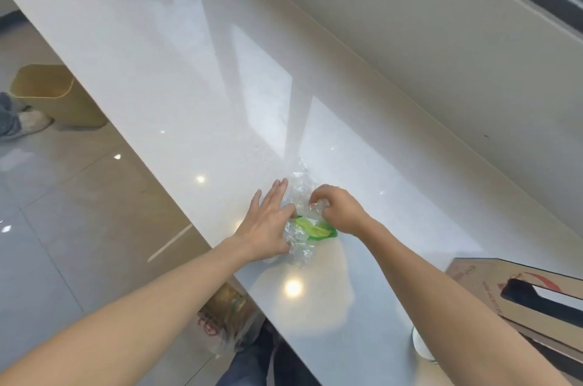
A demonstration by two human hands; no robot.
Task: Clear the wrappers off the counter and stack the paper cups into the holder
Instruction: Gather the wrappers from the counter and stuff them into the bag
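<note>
No legible text anywhere. Red print and a red swoosh logo on cardboard box (492, 284) at right, too blurred to read. Red marks on bag (220, 319) under counter (176, 76), unreadable too.

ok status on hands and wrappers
Left hand flat, pressing clear wrappers. Right hand pinching them. Wrappers on counter. Nothing in the way.

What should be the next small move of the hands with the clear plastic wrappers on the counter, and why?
Probably close the left hand and gather the wrappers into one bunch. The right hand already pinches the crumpled plastic, but the left lies open and flat against its side, and the pile is spread loose on the counter. A bin stands on the floor at the left.
</note>
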